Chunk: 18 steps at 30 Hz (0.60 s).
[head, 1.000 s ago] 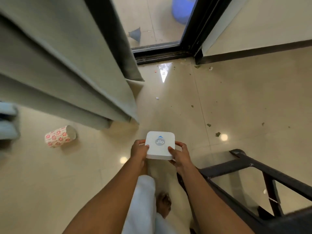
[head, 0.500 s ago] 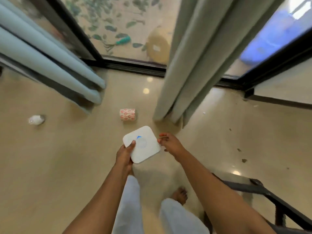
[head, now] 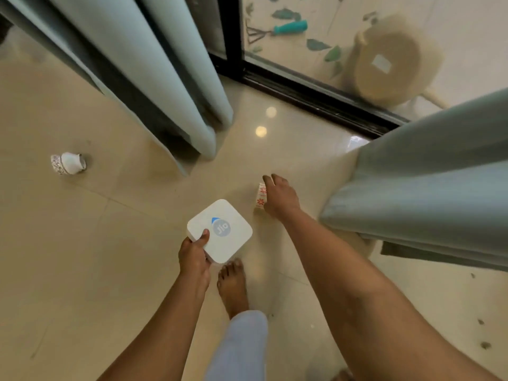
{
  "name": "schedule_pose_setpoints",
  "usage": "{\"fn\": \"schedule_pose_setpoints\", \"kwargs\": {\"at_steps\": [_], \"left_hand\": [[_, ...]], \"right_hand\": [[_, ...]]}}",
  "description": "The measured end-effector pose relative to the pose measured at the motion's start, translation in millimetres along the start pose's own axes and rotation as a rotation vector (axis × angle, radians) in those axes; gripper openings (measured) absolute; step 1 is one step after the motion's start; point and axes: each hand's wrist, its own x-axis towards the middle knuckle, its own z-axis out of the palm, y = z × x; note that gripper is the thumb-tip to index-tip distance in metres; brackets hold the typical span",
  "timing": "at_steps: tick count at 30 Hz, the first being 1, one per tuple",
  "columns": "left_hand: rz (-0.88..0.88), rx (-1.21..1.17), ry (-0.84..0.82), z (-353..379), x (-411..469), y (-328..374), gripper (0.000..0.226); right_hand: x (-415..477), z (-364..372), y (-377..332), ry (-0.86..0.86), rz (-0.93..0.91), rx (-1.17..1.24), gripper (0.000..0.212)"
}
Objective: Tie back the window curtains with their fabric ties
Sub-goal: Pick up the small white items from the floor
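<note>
Beyond the glass a beige tub point(head: 390, 59) sits on the outer floor, too blurred to tell what it holds. Indoors a floral paper cup point(head: 260, 195) lies on its side near the middle, half hidden behind the right hand point(head: 280, 196). A white cup point(head: 67, 163) lies on its side well off to the left. The inside of neither shows.

Half a second ago both hands met at the white square box point(head: 222, 229). Now the left hand point(head: 193, 257) grips it alone by one corner, thumb on the lid. The right hand has left the box and reaches forward, fingers loosely straight, holding nothing; whether it touches the paper cup cannot be told. The view has swung left.

The left curtain point(head: 170, 78) hangs in free folds at the upper left. The right curtain point(head: 426, 193) hangs at the right, near the right forearm, and both reach down to the glossy beige tiled floor point(head: 82, 270). A black door frame point(head: 302, 89) runs between them. A bare foot point(head: 232, 287) stands just below the box, and a teal-handled rake point(head: 288, 27) lies outside among leaves
</note>
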Motion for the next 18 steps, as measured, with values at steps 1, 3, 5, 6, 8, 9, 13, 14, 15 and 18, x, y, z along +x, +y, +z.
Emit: {"fn": "schedule_pose_setpoints", "kwargs": {"at_steps": [1, 3, 5, 6, 8, 9, 13, 14, 15, 18], "left_hand": [[0.0, -0.004, 0.004, -2, 16, 3, 0.039], [-0.012, -0.008, 0.011, -4, 44, 5, 0.041], [-0.024, -0.018, 0.015, -5, 66, 5, 0.042], [-0.024, -0.022, 0.02, -7, 75, 4, 0.042], [-0.028, -0.015, 0.022, -11, 85, 1, 0.042], [-0.036, -0.003, 0.025, -14, 85, -2, 0.042], [-0.059, 0.002, 0.026, -23, 61, -5, 0.039], [-0.06, -0.001, 0.023, -25, 51, -5, 0.037], [-0.062, -0.006, 0.018, -25, 38, -4, 0.035], [-0.052, -0.019, 0.012, -24, -12, 0, 0.037]], "right_hand": [[18, 5, -4, -0.033, -0.021, -0.076, 0.078], [49, 21, -8, -0.105, -0.036, -0.214, 0.087], [68, 37, -8, -0.157, -0.017, -0.3, 0.09], [75, 42, -9, -0.174, -0.01, -0.317, 0.087], [80, 46, -9, -0.174, -0.011, -0.31, 0.076], [78, 45, -9, -0.169, -0.013, -0.295, 0.074], [49, 33, -4, -0.165, 0.041, -0.191, 0.08], [36, 28, -2, -0.161, 0.074, -0.133, 0.083], [20, 21, 0, -0.147, 0.113, -0.061, 0.085], [-37, -3, 5, -0.074, 0.186, 0.163, 0.089]]}}
